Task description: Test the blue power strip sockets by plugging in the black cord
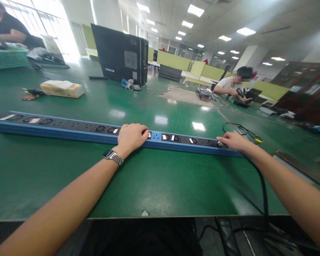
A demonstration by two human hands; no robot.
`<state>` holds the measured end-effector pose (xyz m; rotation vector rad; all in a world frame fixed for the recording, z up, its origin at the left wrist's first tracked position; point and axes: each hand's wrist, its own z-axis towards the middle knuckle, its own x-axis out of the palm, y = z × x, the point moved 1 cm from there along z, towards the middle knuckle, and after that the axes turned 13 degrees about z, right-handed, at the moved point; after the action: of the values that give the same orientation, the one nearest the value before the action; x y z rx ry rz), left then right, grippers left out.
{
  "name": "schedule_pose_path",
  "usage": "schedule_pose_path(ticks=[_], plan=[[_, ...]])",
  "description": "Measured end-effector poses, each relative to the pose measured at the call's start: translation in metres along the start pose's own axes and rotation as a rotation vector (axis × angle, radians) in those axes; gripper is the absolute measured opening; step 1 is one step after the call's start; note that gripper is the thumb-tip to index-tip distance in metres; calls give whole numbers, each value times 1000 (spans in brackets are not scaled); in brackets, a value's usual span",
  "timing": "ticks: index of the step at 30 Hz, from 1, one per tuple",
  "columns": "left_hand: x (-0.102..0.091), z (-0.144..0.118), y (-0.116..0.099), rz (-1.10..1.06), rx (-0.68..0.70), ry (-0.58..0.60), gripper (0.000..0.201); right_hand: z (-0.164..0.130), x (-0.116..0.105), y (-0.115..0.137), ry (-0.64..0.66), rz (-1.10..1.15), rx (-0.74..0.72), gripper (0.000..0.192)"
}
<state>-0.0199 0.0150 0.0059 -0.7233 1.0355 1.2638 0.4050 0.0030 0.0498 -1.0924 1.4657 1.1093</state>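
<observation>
Currently the long blue power strip point(77, 128) is being steadied flat on the green bench point(149, 177), left hand point(132, 137) curled over its middle, right hand point(233, 141) fingers resting loosely at the cable end; firmer grip judged needed before any lift.

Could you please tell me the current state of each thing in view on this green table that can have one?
Power strip: lying flat along the table, sockets up.
Left hand: resting on the strip's middle.
Right hand: on the strip's right end.
Black cable: trailing off the near edge.
Computer case: upright.
Tissue pack: lying flat.
</observation>
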Motion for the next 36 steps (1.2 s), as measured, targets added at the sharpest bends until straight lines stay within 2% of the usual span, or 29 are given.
schedule_pose_path(ticks=[8, 13, 17, 21, 24, 26, 30, 34, 36], plan=[[-1, 0, 0, 13, -4, 15, 39, -2, 11, 14, 11, -136, 28, 57], [-1, 0, 0, 13, -5, 17, 39, -17, 22, 26, -72, -147, 121, 59], [-1, 1, -1, 20, -7, 19, 38, -23, 26, 29, -90, -140, 135, 58], [-1, 1, -1, 20, -7, 11, 38, -23, 9, 27, -78, -127, 130, 57], [-1, 1, 0, 15, 5, 1, 38, -23, -17, 30, -179, -106, 141, 59], [-1, 1, 0, 13, 2, 7, 38, -24, -31, 38, -221, -76, 82, 58], [-2, 1, 0, 13, -13, 24, 38, -28, -36, 73, -117, 34, -84, 54], [-1, 0, -1, 6, -8, 9, 38, -31, -19, 117, 100, 226, -132, 61], [-1, 0, 0, 1, -10, 6, 37, -30, -10, 136, 171, 251, -151, 63]])
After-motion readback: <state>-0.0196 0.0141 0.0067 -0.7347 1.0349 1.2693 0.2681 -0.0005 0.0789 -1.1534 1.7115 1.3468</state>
